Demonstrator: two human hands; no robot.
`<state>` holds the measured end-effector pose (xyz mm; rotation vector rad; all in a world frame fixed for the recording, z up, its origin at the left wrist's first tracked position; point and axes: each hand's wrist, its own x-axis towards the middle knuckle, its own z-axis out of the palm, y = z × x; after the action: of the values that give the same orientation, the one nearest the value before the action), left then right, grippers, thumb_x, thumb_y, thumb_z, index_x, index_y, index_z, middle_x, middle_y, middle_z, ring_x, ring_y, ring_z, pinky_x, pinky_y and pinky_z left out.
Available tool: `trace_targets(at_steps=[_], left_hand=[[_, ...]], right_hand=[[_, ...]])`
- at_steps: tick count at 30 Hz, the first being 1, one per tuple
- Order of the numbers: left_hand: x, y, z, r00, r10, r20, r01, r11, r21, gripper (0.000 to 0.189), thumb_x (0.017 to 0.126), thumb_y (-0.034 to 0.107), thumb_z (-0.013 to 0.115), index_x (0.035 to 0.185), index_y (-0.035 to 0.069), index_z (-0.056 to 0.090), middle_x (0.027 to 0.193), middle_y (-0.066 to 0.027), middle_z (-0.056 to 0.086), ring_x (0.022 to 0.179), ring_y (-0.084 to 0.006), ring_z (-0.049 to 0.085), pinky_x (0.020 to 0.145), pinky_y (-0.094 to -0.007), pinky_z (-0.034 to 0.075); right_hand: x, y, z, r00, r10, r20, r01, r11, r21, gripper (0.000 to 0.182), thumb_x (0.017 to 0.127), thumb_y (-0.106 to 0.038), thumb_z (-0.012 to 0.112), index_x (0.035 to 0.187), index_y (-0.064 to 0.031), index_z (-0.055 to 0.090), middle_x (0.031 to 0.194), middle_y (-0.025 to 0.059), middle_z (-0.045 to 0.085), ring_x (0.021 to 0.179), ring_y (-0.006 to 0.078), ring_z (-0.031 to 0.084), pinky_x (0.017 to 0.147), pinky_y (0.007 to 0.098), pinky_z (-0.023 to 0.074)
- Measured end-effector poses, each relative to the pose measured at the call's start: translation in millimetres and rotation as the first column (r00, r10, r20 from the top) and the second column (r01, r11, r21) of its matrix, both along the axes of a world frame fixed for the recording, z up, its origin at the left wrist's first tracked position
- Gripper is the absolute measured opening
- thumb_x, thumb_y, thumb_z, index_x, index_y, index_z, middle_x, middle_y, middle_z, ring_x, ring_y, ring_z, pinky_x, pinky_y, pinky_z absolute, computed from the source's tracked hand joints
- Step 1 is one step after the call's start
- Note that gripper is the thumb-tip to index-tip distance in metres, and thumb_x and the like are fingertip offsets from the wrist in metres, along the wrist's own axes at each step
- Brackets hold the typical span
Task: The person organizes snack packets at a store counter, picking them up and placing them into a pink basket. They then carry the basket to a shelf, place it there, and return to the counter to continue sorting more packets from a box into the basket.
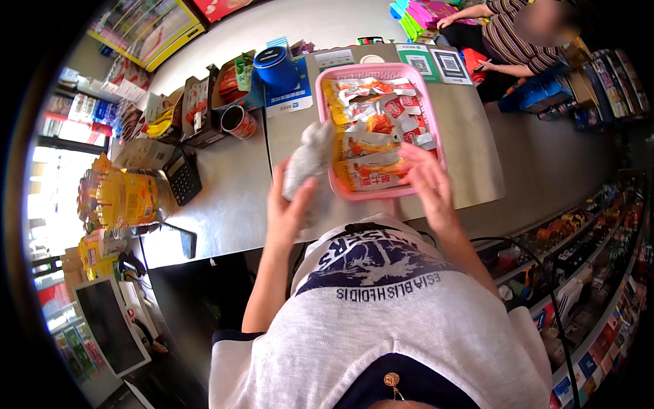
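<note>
My left hand [292, 204] grips a light grey, wadded cloth [309, 158], which is held up over the metal counter, just left of the pink plastic basket [443, 153]. Several sealed food packets [370, 145] with yellow, white and red wrapping lie in rows inside the basket. Over the basket's lower right edge, my right hand [426, 181] is raised with its fingers apart and nothing in them. Whether its fingertips touch a packet I cannot tell.
A blue canister [276, 69], a tin can [238, 121], snack boxes [202, 115], a calculator [182, 176] and a yellow-wrapped jar [127, 198] stand to the left. Printed code cards [451, 65] lie beyond the basket. Another person [516, 41] sits at the upper right. Shelves of goods [577, 255] line the right.
</note>
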<state>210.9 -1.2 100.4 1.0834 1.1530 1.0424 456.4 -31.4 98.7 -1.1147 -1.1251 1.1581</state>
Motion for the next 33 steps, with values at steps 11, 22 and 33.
trace_targets(at_steps=[11,22,33], left_hand=[[63.5,41.6,-34.7,0.540,0.127,-0.832,0.612,0.619,0.492,0.045,0.071,0.018,0.074,0.112,0.010,0.056,0.109,-0.0074,0.053,0.106,-0.0293,0.047,0.093,-0.0429,0.033],[65.2,64.7,-55.0,0.620,0.095,-0.779,0.534,0.677,0.507,0.012,0.075,0.009,0.064,0.087,0.009,0.064,0.082,-0.0052,0.059,0.085,-0.0263,0.053,0.081,-0.0394,0.036],[63.8,64.7,-56.6,0.654,0.062,-0.754,0.518,0.690,0.506,0.011,0.077,0.013,0.067,0.085,0.007,0.064,0.083,-0.0063,0.061,0.085,-0.0248,0.053,0.080,-0.0375,0.035]], right_hand=[[25.5,9.1,9.6,0.866,-0.374,0.332,0.245,0.896,0.369,0.043,0.080,-0.007,0.067,0.119,0.0010,0.052,0.106,0.0116,0.056,0.092,0.0212,0.057,0.080,0.0328,0.0472],[13.9,11.7,-20.6,0.324,-0.181,0.929,-0.109,0.968,0.227,0.036,0.065,-0.006,0.070,0.099,-0.0164,0.068,0.108,0.0036,0.054,0.100,0.0269,0.049,0.084,0.0404,0.0432],[45.1,-2.1,-11.7,0.382,-0.197,0.903,0.116,0.980,0.165,0.036,0.068,0.001,0.063,0.101,-0.0140,0.066,0.107,0.0033,0.058,0.095,0.0294,0.052,0.083,0.0381,0.0470]])
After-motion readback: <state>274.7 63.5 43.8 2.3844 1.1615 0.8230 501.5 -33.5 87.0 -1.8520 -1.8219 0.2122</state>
